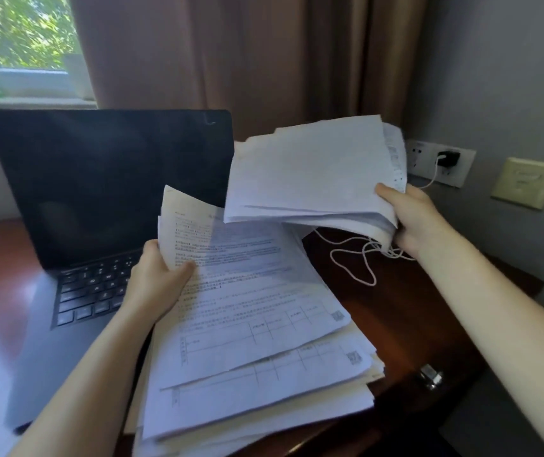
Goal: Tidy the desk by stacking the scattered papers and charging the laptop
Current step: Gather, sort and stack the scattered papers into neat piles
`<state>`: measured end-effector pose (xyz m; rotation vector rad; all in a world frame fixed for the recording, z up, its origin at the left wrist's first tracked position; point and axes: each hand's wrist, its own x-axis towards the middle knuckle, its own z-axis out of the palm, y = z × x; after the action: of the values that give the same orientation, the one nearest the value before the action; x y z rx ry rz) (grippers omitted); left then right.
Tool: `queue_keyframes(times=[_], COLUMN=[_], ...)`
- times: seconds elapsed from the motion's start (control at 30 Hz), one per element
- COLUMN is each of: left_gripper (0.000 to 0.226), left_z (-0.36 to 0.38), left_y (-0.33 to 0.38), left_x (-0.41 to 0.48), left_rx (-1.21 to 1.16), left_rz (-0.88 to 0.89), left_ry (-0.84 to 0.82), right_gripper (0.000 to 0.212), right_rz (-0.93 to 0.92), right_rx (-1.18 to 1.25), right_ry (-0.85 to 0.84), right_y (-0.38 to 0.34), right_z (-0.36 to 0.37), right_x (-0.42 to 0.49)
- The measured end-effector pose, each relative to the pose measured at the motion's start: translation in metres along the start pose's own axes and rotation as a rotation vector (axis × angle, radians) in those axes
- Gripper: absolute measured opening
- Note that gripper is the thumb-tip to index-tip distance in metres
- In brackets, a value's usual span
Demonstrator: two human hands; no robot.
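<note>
Papers were the step in hand: my right hand (409,216) gripped a thick bundle of sheets (310,173) by its right edge, thumb on top and the other fingers curled beneath, holding it in the air over the far end of the printed stack (257,341). That stack lay on the dark wooden desk (412,308), just right of the open laptop (105,186), whose screen was dark. My left hand (156,275) pinched the raised left edge of the stack's upper sheets between thumb and fingers. The stack was fanned, its corners out of line. I judged the bundle should be lowered flat onto it with the long edges matched, then both hands should tap the sides square. A white charging cable (353,262) lay looped on the desk under the bundle, its adapter (448,159) in the wall socket; its free end was hidden. I judged it should be kept clear of the paper, so it could reach the laptop.
</note>
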<state>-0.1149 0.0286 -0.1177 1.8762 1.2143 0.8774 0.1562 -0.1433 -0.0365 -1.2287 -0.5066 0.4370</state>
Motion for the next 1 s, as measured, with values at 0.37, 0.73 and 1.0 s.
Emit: queue_keyframes(times=[0.37,0.73,1.0], left_gripper=[0.066,0.075,0.038], left_z=[-0.006,-0.018,-0.004], left_y=[0.014,0.012,0.008], left_x=[0.003,0.000,-0.007], left_rx=[-0.158,-0.236,-0.065], left_rz=[-0.186,-0.220,-0.122], left_ry=[-0.031,-0.098,-0.068], right_gripper=[0.030,0.019,0.042], right_rz=[0.273,0.099,-0.052], right_rx=[-0.311,-0.719,-1.084], right_ry=[-0.530,-0.376,-0.737], right_y=[0.026,0.046,0.070], right_z=[-0.023,-0.009,0.022], right_x=[-0.100,-0.067,-0.065])
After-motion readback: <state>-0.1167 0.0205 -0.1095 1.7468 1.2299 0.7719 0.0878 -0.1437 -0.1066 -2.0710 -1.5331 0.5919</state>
